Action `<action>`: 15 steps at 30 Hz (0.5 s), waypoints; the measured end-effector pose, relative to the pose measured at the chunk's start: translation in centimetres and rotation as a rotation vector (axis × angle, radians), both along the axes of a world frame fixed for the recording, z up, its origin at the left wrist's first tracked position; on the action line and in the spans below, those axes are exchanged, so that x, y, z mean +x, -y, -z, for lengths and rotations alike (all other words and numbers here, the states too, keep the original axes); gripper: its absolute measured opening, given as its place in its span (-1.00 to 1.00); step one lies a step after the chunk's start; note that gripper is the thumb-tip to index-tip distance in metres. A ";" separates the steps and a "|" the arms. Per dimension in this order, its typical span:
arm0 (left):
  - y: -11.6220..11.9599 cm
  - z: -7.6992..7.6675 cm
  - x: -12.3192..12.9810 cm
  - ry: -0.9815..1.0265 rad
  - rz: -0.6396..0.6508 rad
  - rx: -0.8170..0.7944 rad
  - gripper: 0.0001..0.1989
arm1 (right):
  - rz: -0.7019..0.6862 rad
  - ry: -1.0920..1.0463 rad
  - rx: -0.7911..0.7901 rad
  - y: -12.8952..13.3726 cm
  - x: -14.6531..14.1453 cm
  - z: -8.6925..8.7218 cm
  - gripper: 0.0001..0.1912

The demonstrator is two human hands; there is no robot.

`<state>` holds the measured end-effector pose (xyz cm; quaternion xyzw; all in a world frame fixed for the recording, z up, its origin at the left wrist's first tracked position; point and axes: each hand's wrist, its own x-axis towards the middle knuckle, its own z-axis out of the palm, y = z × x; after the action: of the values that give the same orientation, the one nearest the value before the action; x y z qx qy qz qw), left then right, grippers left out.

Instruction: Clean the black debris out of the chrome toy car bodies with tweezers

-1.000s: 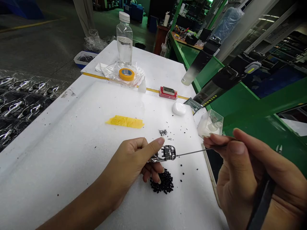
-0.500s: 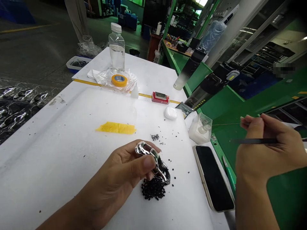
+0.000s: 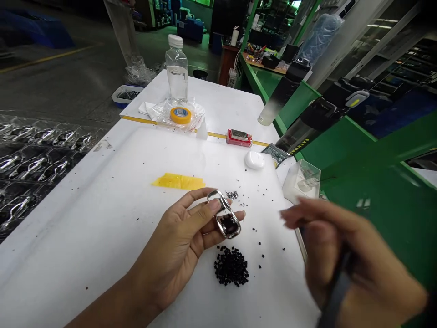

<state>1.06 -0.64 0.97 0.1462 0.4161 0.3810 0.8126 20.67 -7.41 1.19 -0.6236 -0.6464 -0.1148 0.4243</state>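
Note:
My left hand (image 3: 184, 237) is closed around a small, curved chrome-plated part (image 3: 228, 222), thumb on top and fingers beneath. The part's dark hollow faces up. Just below it on the white tabletop (image 3: 119, 218) lies a heap of tiny black pieces (image 3: 232, 267). My right hand (image 3: 348, 255), smeared by motion, is at the right with its fingers curled around a dark slender tool (image 3: 336, 291). What kind of tool it is, I cannot make out. Beyond the left hand is a small scatter of thin dark bits (image 3: 232, 195).
A clear plastic box (image 3: 300, 182) holds a small glass jar with a thin stick in it. Yellow tape (image 3: 179, 181), a white rounded case (image 3: 254, 160), a red item (image 3: 239, 137), a tape roll (image 3: 180, 115) and a water bottle (image 3: 176, 77) stand farther back. Chrome parts (image 3: 44, 155) lie left.
My right hand has come left and down; the thin stick it held now rests in the jar. My left hand has turned the chrome part so its hollow shows. The view has shifted.

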 end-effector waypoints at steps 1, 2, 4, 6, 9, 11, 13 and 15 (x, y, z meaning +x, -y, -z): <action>0.0 0.0 0.0 -0.010 -0.002 -0.010 -0.71 | -0.102 0.071 -0.086 0.4 -0.9 0.1 -0.79; 0.0 0.0 0.1 -0.022 0.003 -0.018 -0.74 | -0.190 0.124 -0.144 0.6 -1.5 0.3 -0.77; 0.1 -0.1 0.1 -0.048 0.024 -0.034 -0.75 | -0.273 0.160 -0.184 0.8 -2.4 0.9 -0.70; 0.2 -0.1 0.1 -0.068 0.036 -0.056 -0.68 | -0.269 0.146 -0.161 0.7 -3.0 1.7 -0.66; 0.3 -0.2 0.1 -0.076 0.044 -0.085 -0.54 | -0.264 0.148 -0.130 0.7 -3.6 2.6 -0.67; 0.4 -0.2 0.2 -0.085 0.076 -0.082 -0.57 | -0.254 0.158 -0.104 0.8 -3.9 2.9 -0.68; 0.5 -0.1 0.2 -0.103 0.115 -0.055 -0.66 | -0.226 0.162 -0.091 0.9 -4.2 2.8 -0.73; 0.6 -0.1 0.2 -0.136 0.154 -0.018 -0.72 | -0.185 0.153 -0.067 0.9 -4.5 2.5 -0.78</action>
<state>1.23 -1.25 1.03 0.1961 0.4612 0.3029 0.8106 16.14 -8.31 -1.31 -0.5646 -0.7352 -0.1007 0.3614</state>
